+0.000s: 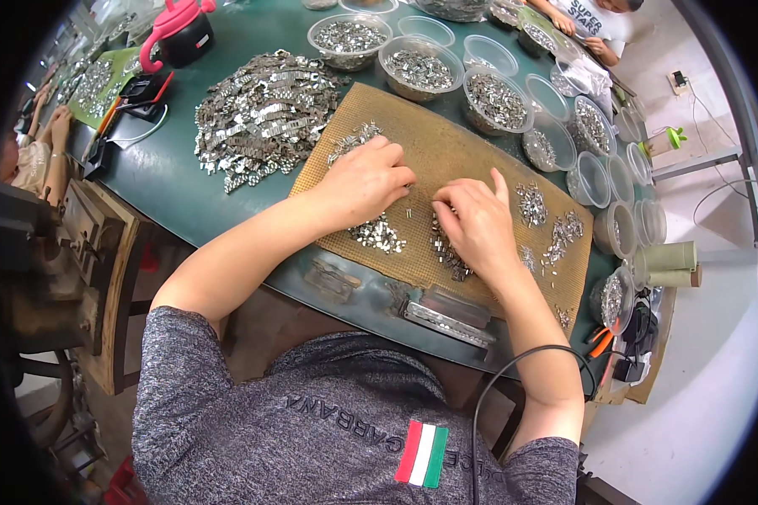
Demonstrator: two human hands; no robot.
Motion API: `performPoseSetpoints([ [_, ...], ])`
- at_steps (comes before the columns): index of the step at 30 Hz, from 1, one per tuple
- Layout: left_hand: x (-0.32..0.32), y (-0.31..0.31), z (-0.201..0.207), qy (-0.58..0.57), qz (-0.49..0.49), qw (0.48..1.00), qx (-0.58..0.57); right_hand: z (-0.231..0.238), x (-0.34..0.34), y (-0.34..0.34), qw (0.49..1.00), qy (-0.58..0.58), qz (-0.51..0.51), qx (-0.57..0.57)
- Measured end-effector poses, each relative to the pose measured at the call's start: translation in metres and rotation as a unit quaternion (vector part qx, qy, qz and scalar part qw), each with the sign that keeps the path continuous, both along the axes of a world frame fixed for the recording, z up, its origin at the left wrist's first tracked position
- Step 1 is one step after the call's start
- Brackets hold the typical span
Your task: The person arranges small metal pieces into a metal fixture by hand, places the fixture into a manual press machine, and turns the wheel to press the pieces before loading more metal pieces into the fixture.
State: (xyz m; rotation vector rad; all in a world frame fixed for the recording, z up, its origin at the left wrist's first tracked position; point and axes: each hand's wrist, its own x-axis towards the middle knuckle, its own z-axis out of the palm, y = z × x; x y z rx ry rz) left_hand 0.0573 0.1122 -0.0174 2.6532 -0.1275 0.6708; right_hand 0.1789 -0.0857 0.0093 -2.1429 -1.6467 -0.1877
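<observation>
My left hand (364,183) is closed, its fingers bent together low over a tan textured mat (446,139). Whatever its fingertips hold is too small or hidden to name. A pile of small shiny metal pieces (379,234) lies just below that hand, and another small pile (354,143) sits partly behind it. Facing it across a narrow gap, my right hand (480,223) is also closed, thumb against the curled fingers, with one finger pointing up. What it pinches cannot be made out. Dark metal pieces (451,257) lie under and beside it.
A big heap of linked metal strips (265,114) is left of the mat. Clear plastic tubs (419,69) of metal pieces curve round the back and right. Nearest me lies a metal bar-shaped holder (448,320). A black-and-pink mug (179,34) stands far left; other people sit beyond.
</observation>
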Motion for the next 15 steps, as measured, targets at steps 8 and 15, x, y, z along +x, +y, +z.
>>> performPoseSetpoints([
  [8, 0.018, -0.002, -0.006, 0.015, -0.021, 0.997, 0.071, 0.013, -0.014, -0.083, 0.987, 0.126, -0.066, 0.074],
  [15, 0.012, 0.001, 0.002, 0.006, 0.001, 1.000, 0.019, 0.008, -0.047, -0.146, 0.983, 0.167, -0.044, 0.056],
])
